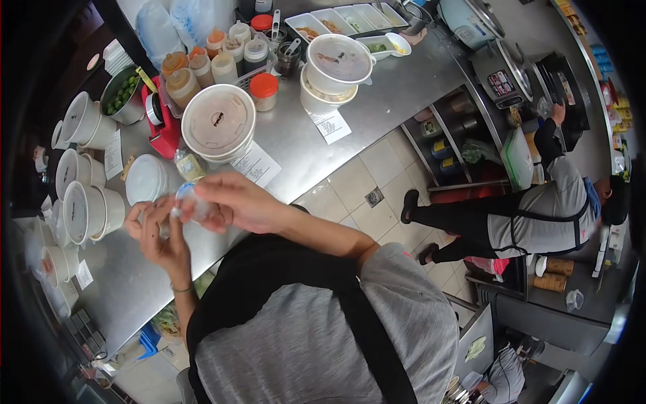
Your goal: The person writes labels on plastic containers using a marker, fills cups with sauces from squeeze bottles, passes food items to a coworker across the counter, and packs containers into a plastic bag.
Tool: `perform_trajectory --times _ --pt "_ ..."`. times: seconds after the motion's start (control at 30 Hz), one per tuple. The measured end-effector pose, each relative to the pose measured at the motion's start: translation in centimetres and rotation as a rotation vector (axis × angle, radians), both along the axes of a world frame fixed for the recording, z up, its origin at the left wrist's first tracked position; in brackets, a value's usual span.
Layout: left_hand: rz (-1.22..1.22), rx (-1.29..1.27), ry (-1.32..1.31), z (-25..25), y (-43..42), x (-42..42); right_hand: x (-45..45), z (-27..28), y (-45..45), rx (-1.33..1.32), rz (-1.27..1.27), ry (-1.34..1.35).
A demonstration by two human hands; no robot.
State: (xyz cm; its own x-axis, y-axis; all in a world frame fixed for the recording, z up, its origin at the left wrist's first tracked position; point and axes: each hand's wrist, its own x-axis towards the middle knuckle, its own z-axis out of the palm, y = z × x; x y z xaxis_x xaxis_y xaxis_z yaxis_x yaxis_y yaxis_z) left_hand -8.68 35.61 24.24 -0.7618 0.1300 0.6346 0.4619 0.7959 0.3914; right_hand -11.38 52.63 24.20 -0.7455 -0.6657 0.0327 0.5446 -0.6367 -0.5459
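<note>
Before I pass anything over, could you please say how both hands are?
Left hand: partly curled; grip cannot be told.
Right hand: holding a small clear item.

A small translucent plastic piece (194, 207) is held aloft left of the frame's centre, around mid-height. Mostly clear to whitish, it shows a patch of blue along its upper left edge. Motion blur softens its outline, and part of it is covered from view, so its exact shape, its tilt and whether it is open or closed cannot be told; its lower left end looks paler.
</note>
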Motion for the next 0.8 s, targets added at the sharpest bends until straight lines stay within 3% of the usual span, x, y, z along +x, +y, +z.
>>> perform_trajectory --times 0.03,0.1,0.13,0.2,0.33,0.53,0.6,0.7,0.8 --pt "-0.009 0.272 -0.04 -1.1 1.3 -0.3 0.5 0.2 0.4 -0.003 0.008 -0.001" --pt "-0.119 0.704 -0.163 -1.6 4.2 -0.7 1.3 0.5 1.4 0.617 -0.626 0.764" --pt "-0.113 0.701 -0.162 -1.8 5.7 -0.6 1.5 0.6 2.2 0.611 -0.622 0.763" --pt "-0.227 1.424 -0.575 -2.2 8.5 -0.3 1.6 0.8 3.7 0.847 -0.874 0.97" --pt "-0.295 1.614 -0.722 -2.0 12.4 -0.4 1.9 -1.1 6.5 0.944 -0.938 0.919" --pt "-0.298 1.339 -0.636 -5.5 16.8 -0.3 2.3 -4.0 9.2 0.843 -1.132 0.772" --pt "-0.314 1.308 -0.58 -6.1 17.6 0.5 2.9 -3.9 10.2 0.836 -0.989 0.685" --pt "-0.401 1.622 -0.808 -6.0 18.3 0.4 3.0 -3.0 11.7 0.907 -1.012 0.667" --pt "-0.436 1.644 -0.999 -4.7 18.8 0.3 3.5 -2.7 13.2 0.841 -0.962 0.617"
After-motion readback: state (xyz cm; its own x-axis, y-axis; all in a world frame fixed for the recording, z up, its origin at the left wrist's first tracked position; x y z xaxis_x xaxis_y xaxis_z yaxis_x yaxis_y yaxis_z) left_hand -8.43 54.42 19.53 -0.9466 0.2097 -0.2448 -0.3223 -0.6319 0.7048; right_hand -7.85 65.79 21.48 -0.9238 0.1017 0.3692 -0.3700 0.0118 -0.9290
